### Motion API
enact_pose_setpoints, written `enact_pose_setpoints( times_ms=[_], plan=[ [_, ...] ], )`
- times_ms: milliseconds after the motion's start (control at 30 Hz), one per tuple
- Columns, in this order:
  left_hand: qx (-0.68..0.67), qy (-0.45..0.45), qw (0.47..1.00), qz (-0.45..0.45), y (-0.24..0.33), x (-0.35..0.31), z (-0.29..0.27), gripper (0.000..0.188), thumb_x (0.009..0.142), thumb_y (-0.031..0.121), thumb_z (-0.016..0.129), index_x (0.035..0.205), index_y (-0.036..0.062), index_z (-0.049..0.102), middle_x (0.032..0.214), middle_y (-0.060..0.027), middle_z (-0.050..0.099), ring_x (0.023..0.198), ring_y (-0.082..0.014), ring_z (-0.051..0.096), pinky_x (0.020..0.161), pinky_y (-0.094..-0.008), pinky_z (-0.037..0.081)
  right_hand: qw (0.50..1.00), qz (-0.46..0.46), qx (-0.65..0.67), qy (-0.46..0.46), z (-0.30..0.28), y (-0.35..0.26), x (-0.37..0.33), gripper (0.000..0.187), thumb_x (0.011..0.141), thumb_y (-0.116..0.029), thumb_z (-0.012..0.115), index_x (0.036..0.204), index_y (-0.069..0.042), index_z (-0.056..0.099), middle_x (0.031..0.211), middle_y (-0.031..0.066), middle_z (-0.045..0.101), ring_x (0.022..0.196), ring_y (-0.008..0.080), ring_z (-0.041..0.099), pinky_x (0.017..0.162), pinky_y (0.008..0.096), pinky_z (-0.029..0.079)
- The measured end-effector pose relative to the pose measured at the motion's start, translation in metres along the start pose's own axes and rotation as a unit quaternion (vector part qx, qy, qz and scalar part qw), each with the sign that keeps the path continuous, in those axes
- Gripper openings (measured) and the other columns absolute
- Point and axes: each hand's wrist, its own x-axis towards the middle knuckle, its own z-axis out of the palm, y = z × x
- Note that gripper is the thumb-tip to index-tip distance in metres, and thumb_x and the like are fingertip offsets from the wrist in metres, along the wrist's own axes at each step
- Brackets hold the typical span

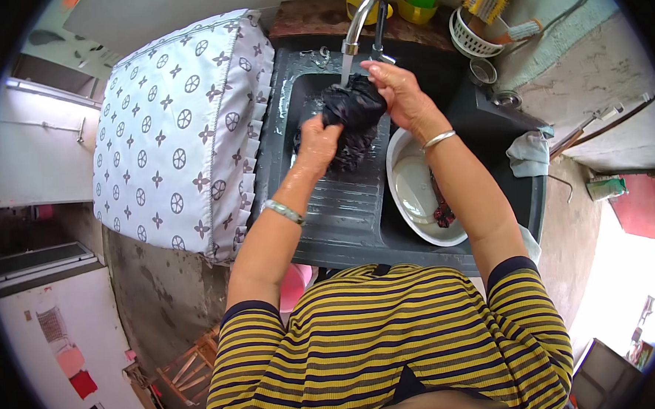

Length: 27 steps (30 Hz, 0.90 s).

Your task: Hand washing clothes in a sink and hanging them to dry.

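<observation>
Here, in the head view, the step in hand looks like rinsing: a dark cloth [352,114] is held bunched under the tap [362,21], with a thin stream of water falling onto its top, over the basin of a dark sink [343,211]. The left hand [317,142] sits at seven o'clock from the cloth, fingers curled tight into its lower end, which hangs in wet folds toward the ribbed drainboard. The right hand [403,93] lies at two o'clock from it, fingers closed over the upper part, thumb side toward the spout. Both grips look firm, neither hand open. The next move, I judge, calls for squeezing or twisting the wad between the two hands while keeping it over the basin so the run-off stays in. At four o'clock from the cloth stands a white bowl [416,192] with something dark red inside. At nine o'clock stands a patterned cover [183,130].
</observation>
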Motion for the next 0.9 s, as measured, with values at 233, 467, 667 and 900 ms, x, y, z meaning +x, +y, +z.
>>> enact_pose_setpoints(
  times_ms=[233,467,667,900],
  plan=[
    [-0.286,-0.108,0.952,-0.004,0.034,0.005,-0.024,0.02,0.085,0.013,0.051,0.096,0.0012,0.062,0.101,-0.0093,0.063,0.099,-0.0216,0.058,0.092,-0.0341,0.042,0.971,0.062,-0.215,0.086,-0.046,0.029,-0.018,0.051,0.078,-0.029,0.067,0.12,-0.005,0.054,0.105,0.004,0.06,0.083,0.0122,0.057,0.065,0.0235,0.044],
    [-0.376,-0.11,0.918,-0.064,0.056,0.002,-0.012,0.031,0.09,0.019,0.046,0.111,-0.0019,0.055,0.113,-0.0128,0.058,0.108,-0.0255,0.053,0.096,-0.0399,0.038,0.988,0.124,0.015,-0.087,-0.022,0.048,-0.045,0.041,0.077,-0.031,0.065,0.11,-0.007,0.058,0.105,0.0078,0.06,0.093,0.0177,0.058,0.077,0.0324,0.048],
    [-0.224,-0.1,0.964,-0.099,0.048,-0.003,-0.038,0.037,0.094,0.026,0.04,0.113,-0.0025,0.053,0.107,-0.0125,0.061,0.092,-0.023,0.06,0.072,-0.0345,0.049,0.983,0.011,0.18,0.043,-0.073,0.011,-0.002,0.016,0.083,-0.007,0.051,0.093,0.003,0.059,0.092,0.0138,0.064,0.086,0.024,0.063,0.083,0.0378,0.051],
    [-0.113,-0.073,0.984,-0.115,0.043,-0.006,-0.034,0.024,0.085,0.022,0.057,0.099,0.0025,0.059,0.088,-0.0053,0.064,0.071,-0.0137,0.061,0.052,-0.0257,0.044,0.983,0.028,0.16,0.08,-0.071,0.002,0.002,0.012,0.085,-0.007,0.054,0.09,0.002,0.06,0.088,0.0123,0.065,0.085,0.0227,0.064,0.08,0.0357,0.052]
  ],
)
